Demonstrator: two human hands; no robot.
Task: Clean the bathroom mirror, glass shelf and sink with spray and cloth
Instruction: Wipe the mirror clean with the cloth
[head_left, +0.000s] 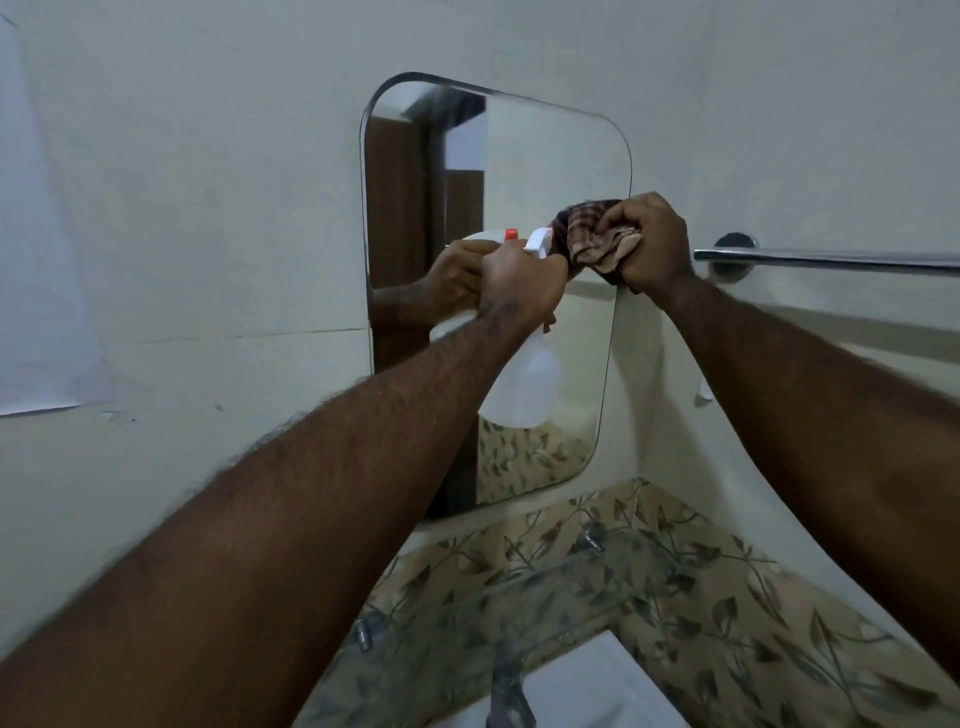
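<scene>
Nearest, the white sink (587, 686) sits under the glass shelf (519, 587). Above, the left hand (519, 291) has its fingers wrapped around a white spray bottle (524, 384), and the right hand (654, 244) bunches a checked cloth (592, 234) against the mirror (545, 156).

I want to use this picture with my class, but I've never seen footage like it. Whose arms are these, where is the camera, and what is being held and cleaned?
There is no machine here: a person wears a camera on the head, so you look down their own arms. The left hand grips a white spray bottle with an orange nozzle, aimed at the wall mirror. The right hand bunches a checked cloth against the mirror's right edge. Below are a glass shelf, a tap and a white sink. A chrome towel rail runs along the right wall.
</scene>
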